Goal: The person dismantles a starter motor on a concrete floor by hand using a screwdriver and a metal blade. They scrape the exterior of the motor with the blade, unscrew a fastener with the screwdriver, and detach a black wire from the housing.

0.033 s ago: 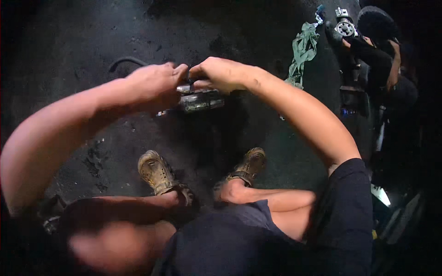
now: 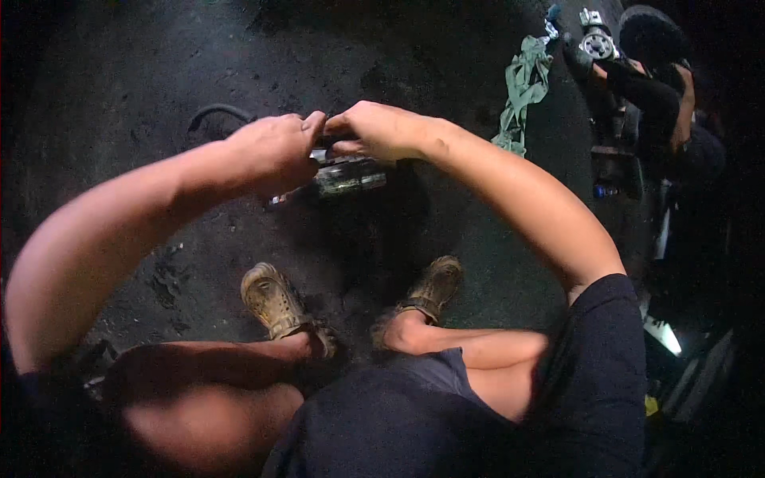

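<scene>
Two bare hands met over a scuffed silver-grey metal part, roughly cylindrical [image 2: 351, 177], in front of a person in tan perforated clogs [image 2: 275, 303], above a stained dark floor [image 2: 159, 72]. The left hand [image 2: 275, 145] was curled at the part's left end, its thumb near the right hand [image 2: 368, 131], whose fingers bent down just above the part's upper edge. Most fingertips were hidden, so what either hand gripped, if anything, could not be told; nor could whether the part rested on the floor. Work this close likely called for one hand to steady the metal while the other made small, even movements, with fingers kept clear of edges and the view tilted out of shadow. A curved black hose [image 2: 219, 110] showed beyond the left hand; a crumpled pale-green cloth [image 2: 526, 84] lay well to the right.
</scene>
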Demonstrator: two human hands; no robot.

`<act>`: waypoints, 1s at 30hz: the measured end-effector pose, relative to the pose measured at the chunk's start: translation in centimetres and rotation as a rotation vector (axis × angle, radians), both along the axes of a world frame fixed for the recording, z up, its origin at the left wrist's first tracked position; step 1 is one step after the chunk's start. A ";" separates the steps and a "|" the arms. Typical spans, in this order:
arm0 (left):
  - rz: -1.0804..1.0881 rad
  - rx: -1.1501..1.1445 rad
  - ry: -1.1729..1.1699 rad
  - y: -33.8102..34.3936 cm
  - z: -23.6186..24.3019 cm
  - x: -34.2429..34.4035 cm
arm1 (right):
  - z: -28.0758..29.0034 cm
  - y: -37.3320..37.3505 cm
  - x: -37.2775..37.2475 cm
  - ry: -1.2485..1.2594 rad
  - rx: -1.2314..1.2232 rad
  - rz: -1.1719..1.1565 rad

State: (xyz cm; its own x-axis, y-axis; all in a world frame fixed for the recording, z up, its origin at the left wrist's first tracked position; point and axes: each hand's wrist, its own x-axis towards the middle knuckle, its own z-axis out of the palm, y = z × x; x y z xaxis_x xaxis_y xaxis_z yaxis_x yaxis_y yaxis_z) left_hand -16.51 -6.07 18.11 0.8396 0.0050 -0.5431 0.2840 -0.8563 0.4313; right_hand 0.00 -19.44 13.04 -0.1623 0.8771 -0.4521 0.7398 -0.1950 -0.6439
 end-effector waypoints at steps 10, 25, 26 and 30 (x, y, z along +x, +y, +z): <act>0.049 -0.055 0.017 -0.9 -2.8 -3.1 | 8.9 -13.2 10.9 -0.204 -0.073 -0.260; 0.082 -0.090 0.017 -2.5 -2.4 -1.9 | 1.7 -35.5 17.9 -0.342 -0.135 -0.847; 0.060 -0.070 0.015 -2.4 -2.4 -2.0 | 2.5 -35.3 18.2 -0.389 -0.258 -0.816; 0.125 -0.230 -0.200 -0.4 -3.8 -5.3 | 1.5 -38.0 19.6 -0.486 -0.389 -0.848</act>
